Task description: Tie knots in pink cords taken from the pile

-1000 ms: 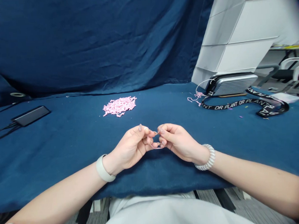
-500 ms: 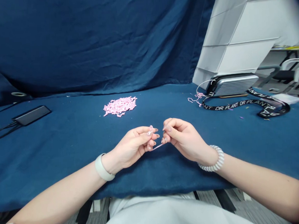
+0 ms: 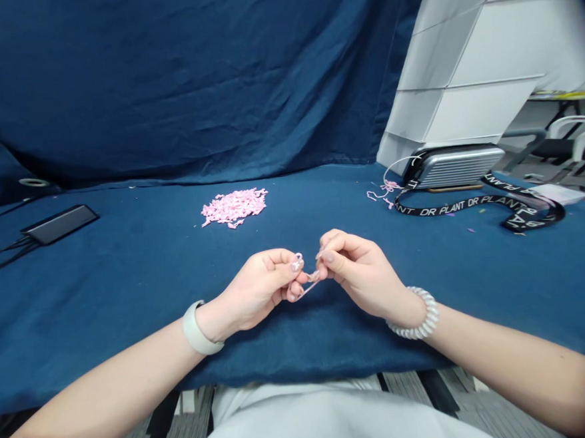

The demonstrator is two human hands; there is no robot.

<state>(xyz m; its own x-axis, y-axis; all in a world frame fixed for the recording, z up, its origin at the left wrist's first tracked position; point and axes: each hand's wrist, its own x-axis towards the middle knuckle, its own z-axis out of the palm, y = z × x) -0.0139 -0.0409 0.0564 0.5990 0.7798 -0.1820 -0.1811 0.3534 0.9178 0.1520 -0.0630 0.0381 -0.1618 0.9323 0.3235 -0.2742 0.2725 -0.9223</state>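
Observation:
A thin pink paper strip (image 3: 308, 289) stretches between my two hands above the near part of the table. My left hand (image 3: 262, 284) pinches it, and a small loop of the strip sticks up past the thumb tip. My right hand (image 3: 359, 268) has its fingertips closed on the other end, with thumb and forefinger pressed together. The fingertips of both hands are nearly touching. Part of the strip is hidden behind the left fingers. Farther back lies a pile of small folded pink pieces (image 3: 234, 207).
On the blue cloth (image 3: 128, 304) at left is a black device with cables (image 3: 61, 225). At back right are a ridged silver case (image 3: 462, 166), a black lettered lanyard (image 3: 452, 206) and a few pink scraps (image 3: 388, 189). A blue curtain (image 3: 187, 79) hangs behind.
The fingertips of my hands have come slightly closer together. The loop at my left thumb stands a little lower and farther right. The strip between the hands shows more now.

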